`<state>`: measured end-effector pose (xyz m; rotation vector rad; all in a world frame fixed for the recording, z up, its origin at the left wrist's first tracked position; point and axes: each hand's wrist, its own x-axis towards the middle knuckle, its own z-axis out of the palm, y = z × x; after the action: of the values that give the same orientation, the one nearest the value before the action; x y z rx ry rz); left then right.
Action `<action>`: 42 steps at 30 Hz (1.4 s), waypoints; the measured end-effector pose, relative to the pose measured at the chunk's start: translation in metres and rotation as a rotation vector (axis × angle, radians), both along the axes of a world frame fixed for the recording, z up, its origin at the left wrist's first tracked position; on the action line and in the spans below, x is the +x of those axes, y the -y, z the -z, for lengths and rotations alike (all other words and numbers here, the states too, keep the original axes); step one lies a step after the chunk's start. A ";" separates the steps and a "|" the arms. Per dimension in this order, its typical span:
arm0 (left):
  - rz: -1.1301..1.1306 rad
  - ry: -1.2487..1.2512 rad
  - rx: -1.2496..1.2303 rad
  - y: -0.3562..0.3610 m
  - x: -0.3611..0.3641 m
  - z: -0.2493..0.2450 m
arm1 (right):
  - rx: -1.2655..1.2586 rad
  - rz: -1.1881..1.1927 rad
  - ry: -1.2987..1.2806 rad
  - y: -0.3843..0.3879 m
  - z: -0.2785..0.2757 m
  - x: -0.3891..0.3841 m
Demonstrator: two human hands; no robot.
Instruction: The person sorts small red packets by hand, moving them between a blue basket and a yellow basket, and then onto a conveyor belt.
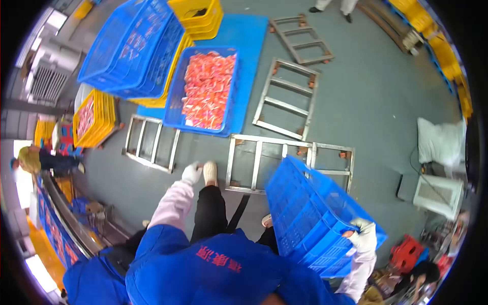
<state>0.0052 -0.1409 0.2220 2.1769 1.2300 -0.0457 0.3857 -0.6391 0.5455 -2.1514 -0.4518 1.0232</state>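
My right hand (364,235), in a white glove with bare fingertips showing, is closed over the rim of a blue plastic crate (310,218). The crate is tilted at my right side, its far end over a metal dolly frame (256,165). My left hand (192,173), also gloved, hangs in front of me near my shoe, with nothing visible in it and its fingers loosely apart. Ahead, a blue crate (175,94) full of red-and-white wrapped pieces (211,89) stands on a blue mat (252,48).
Stacked blue crates (132,48) and yellow crates (203,23) stand ahead left. More metal dollies (287,99) lie on the grey floor. A filled yellow crate (96,119) is at left. People are at far left (38,158) and lower right (419,274); another's legs show at the top.
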 end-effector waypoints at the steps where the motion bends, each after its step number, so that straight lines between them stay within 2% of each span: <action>1: -0.034 -0.073 -0.045 -0.018 0.008 0.003 | 0.189 0.141 0.196 -0.019 0.018 -0.019; 3: -0.057 -0.184 -0.048 -0.065 0.031 0.004 | -0.017 0.048 0.434 -0.029 0.056 -0.025; 5: -0.066 -0.219 -0.059 -0.128 0.047 0.039 | -0.109 0.014 0.456 -0.056 0.071 -0.043; 7: -0.105 -0.195 0.043 -0.192 0.072 0.070 | -0.201 -0.019 0.499 -0.097 0.098 -0.066; 9: -0.034 -0.305 0.068 -0.260 0.085 0.118 | -0.334 -0.134 0.607 -0.136 0.134 -0.081; 11: -0.082 -0.422 0.020 -0.314 0.093 0.174 | -0.355 -0.234 0.584 -0.150 0.181 -0.088; 12: -0.117 -0.534 -0.006 -0.335 0.093 0.204 | -0.413 -0.274 0.644 -0.165 0.186 -0.089; 13: -0.146 -0.584 -0.088 -0.355 0.091 0.228 | -0.393 -0.211 0.572 -0.182 0.184 -0.083; 15: 0.154 -0.652 -0.116 -0.373 0.085 0.254 | -0.333 -0.136 0.500 -0.219 0.194 -0.083; 16: 0.227 -0.676 -0.135 -0.382 0.080 0.289 | -0.346 -0.176 0.501 -0.244 0.190 -0.080; 19: -0.288 -0.584 -0.279 -0.409 0.024 0.433 | -0.406 -0.177 0.435 -0.248 0.194 -0.072; 20: -0.440 -0.531 -0.270 -0.413 0.006 0.479 | -0.396 -0.073 0.488 -0.238 0.197 -0.068; 21: -0.590 -0.599 -0.221 -0.402 0.030 0.458 | -0.484 -0.043 0.358 -0.243 0.185 -0.057; 23: -0.914 -0.693 -0.110 -0.377 0.087 0.394 | -0.477 -0.018 0.386 -0.244 0.186 -0.052; 24: -1.034 -0.624 -0.237 -0.388 0.087 0.397 | -0.475 -0.016 0.401 -0.245 0.188 -0.049; 27: -0.909 -0.660 -0.281 -0.392 0.084 0.392 | -0.470 0.004 0.421 -0.248 0.194 -0.050; 29: -0.937 -0.636 -0.232 -0.394 0.084 0.393 | -0.463 0.011 0.435 -0.250 0.196 -0.051; 31: -0.698 -0.676 -0.252 -0.388 0.080 0.401 | -0.462 0.015 0.445 -0.252 0.194 -0.051; 32: -0.812 -0.538 -0.221 -0.384 0.074 0.409 | -0.461 0.014 0.452 -0.253 0.194 -0.051; 33: -0.815 -0.529 -0.218 -0.382 0.068 0.416 | -0.456 0.012 0.463 -0.253 0.194 -0.049; 35: -0.808 -0.319 -0.321 -0.380 0.060 0.429 | -0.440 0.011 0.495 -0.255 0.197 -0.046; 36: -0.823 -0.185 -0.219 -0.376 0.051 0.443 | -0.439 0.012 0.508 -0.258 0.198 -0.046; 37: -0.820 -0.188 -0.221 -0.378 0.042 0.456 | -0.437 0.011 0.520 -0.259 0.199 -0.045; 39: -0.714 -0.398 -0.325 -0.390 0.038 0.464 | -0.430 -0.010 0.544 -0.266 0.200 -0.044; 40: -0.564 -0.554 -0.435 -0.389 0.044 0.459 | -0.423 -0.034 0.530 -0.268 0.201 -0.042; 41: -0.566 -0.552 -0.430 -0.389 0.045 0.450 | -0.416 -0.057 0.516 -0.270 0.201 -0.041; 42: -0.657 -0.439 -0.595 -0.387 0.055 0.426 | -0.402 -0.107 0.501 -0.274 0.202 -0.035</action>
<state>0.0597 0.2464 -0.2044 1.2191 1.8362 -0.5592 0.3507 -0.3648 0.3433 -2.7845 -0.6409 0.6563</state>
